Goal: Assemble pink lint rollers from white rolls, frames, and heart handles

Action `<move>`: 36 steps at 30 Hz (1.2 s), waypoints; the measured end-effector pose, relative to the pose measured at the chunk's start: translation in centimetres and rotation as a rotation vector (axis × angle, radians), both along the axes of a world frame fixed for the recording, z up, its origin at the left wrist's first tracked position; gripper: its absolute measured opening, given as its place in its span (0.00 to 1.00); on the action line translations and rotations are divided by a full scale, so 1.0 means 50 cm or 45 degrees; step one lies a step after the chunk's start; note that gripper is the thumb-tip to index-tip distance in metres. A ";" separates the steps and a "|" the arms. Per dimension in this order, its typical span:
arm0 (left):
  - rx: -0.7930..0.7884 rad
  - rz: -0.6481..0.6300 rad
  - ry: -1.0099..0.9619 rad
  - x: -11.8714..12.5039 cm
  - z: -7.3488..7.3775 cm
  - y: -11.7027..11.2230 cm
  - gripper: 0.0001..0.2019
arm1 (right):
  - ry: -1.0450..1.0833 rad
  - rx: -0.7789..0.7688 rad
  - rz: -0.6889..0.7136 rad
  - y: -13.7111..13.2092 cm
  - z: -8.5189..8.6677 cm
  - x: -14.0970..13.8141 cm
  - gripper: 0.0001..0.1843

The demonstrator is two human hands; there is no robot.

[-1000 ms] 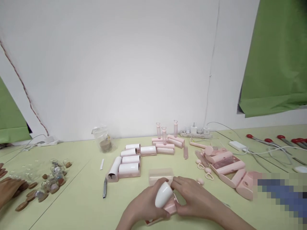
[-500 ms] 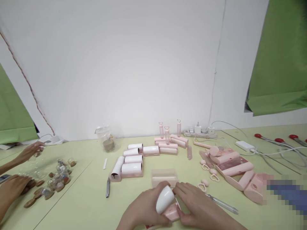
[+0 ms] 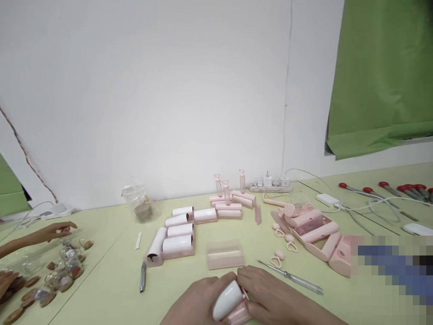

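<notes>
- The left hand (image 3: 199, 300) was wrapped around a white-and-pink case (image 3: 227, 301); the right hand (image 3: 267, 293) gripped its right end, neither hand clearly nearer.
- The case lay between the hands, its long axis slanting from near left to far right.
- Beyond the right hand lay a screwdriver (image 3: 292, 277).
- Farther, white-topped cases (image 3: 178, 243) bore no readable brand, label or writing.
</notes>
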State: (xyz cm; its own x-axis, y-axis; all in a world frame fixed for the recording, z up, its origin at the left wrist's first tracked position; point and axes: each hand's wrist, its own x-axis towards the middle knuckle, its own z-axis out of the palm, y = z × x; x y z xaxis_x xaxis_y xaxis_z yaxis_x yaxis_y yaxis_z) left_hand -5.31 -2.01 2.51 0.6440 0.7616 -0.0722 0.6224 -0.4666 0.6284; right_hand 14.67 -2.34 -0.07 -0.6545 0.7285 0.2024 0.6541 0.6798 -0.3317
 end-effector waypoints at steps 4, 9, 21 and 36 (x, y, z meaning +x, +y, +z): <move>0.021 -0.025 0.070 0.004 0.020 -0.006 0.21 | 0.023 0.039 0.011 0.005 -0.004 -0.001 0.08; 0.034 0.007 0.041 0.007 0.014 -0.016 0.22 | 0.226 0.013 0.030 0.009 -0.018 0.000 0.07; -0.065 -0.082 0.136 0.024 0.017 0.005 0.28 | 0.423 -0.081 -0.009 0.019 -0.041 -0.010 0.08; -0.056 -0.054 0.173 0.018 0.023 -0.011 0.31 | 0.451 -0.202 -0.055 0.019 -0.039 -0.002 0.06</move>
State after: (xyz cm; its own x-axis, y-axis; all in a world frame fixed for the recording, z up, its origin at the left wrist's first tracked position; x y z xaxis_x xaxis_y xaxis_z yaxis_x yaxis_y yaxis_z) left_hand -4.39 -2.55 3.66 0.6577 0.7281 -0.1933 0.6832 -0.4684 0.5602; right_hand 14.59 -1.37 -2.04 -0.5326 0.7940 0.2930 0.5071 0.5765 -0.6406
